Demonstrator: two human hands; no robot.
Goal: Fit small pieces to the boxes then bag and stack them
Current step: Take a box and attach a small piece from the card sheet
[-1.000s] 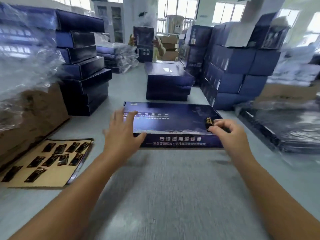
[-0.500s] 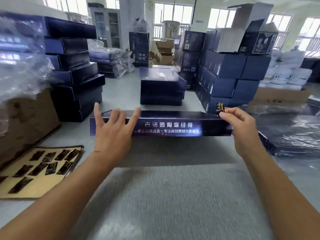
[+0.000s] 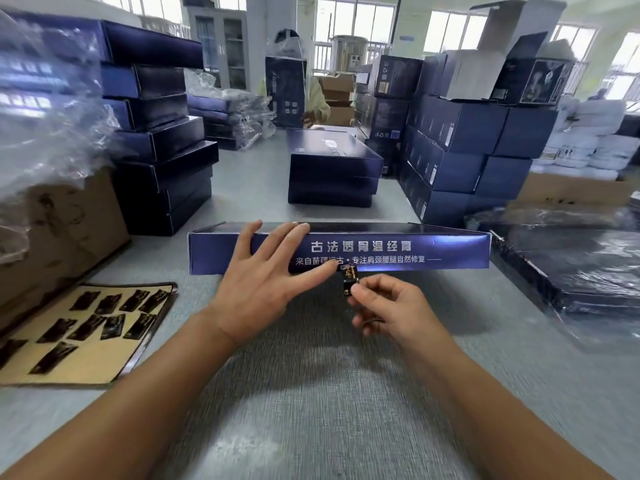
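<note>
The box (image 3: 415, 251) sits across the table (image 3: 311, 410) with its long printed side towards the worker, though from here I cannot tell whether it lies flat or is tipped up a little. The left hand (image 3: 256, 292) is spread flat against that side, fingers straight, tips reaching the top edge and thumb down by the lower edge. The right hand (image 3: 391, 313) has finger and thumb closed on the small piece (image 3: 349, 280) — a dark, gold-marked tab held just under the box's lower edge, near its middle and close to the left thumb. To my eye this is the fitting step. It wants the left palm to brace the box so it does not slide, the tab squared to the edge before it goes on, and then a firm press from the thumb. A skewed tab would probably show badly against the printed lettering. As for numbers, there is one box in hand and one piece in the fingers. I count ten dark pieces left on the tan sheet (image 3: 86, 358) at the left. A stack (image 3: 332, 174) of three flat boxes stands further up the table, and a taller pile (image 3: 162, 174) of perhaps six is on the left. At least one bagged box (image 3: 571, 271) lies under plastic on the right, and a second person (image 3: 317, 98) works at the back.
</note>
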